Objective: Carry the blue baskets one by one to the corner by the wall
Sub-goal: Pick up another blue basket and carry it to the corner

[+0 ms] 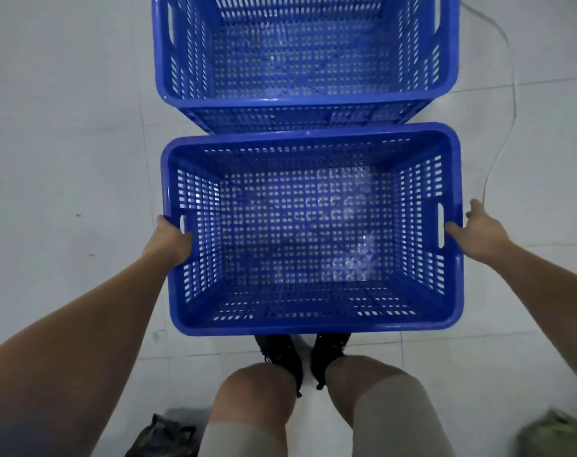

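The near blue basket (313, 324) sits between the two hands, over the pale tiled floor (66, 127), its near rim hiding the toes of the black shoes (280, 354). The left hand (171, 240) has its grip closed on the basket's left rim by the handle slot, while the right hand (478, 234) lies spread against the right rim, grip open. Beyond both hands a second blue basket (194, 103) is cut off at the top edge; whether the two touch is hard to tell.
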Available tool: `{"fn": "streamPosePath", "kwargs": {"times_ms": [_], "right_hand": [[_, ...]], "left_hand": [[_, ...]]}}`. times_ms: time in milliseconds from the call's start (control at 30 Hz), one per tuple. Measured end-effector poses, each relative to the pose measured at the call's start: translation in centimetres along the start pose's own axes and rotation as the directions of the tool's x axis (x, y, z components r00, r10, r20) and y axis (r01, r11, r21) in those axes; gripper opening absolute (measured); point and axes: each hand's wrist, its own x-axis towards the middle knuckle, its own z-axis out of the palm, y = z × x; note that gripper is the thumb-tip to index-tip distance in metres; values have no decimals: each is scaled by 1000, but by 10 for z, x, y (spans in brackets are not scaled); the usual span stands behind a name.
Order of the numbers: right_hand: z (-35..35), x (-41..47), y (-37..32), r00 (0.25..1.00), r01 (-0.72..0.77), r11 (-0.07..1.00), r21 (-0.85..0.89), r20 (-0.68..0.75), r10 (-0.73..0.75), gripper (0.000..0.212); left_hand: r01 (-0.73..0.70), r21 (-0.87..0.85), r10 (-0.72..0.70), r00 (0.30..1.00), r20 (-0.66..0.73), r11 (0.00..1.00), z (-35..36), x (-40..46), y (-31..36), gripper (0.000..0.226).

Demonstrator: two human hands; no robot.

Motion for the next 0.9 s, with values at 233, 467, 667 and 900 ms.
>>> {"fn": "streamPosePath", "kwargs": {"times_ms": [233,467,667,900], "right_hand": [[35,24,0,987,-140,948,287,-38,158,24],[-5,-38,-15,988,-113,926,360,-55,142,18],[-116,-147,-44,996,-38,921,388,-61,67,30],[-275,-275,-100,987,106,922,372,-153,-51,44]], "left_hand": [[156,-570,-175,984,22,807,16,35,-5,17],[126,-603,-170,985,-16,788,-37,-20,-13,30],[52,-582,-128,988,-91,812,-149,-130,-17,29],[-160,-385,38,951,-306,909,-313,-265,2,42]]}}
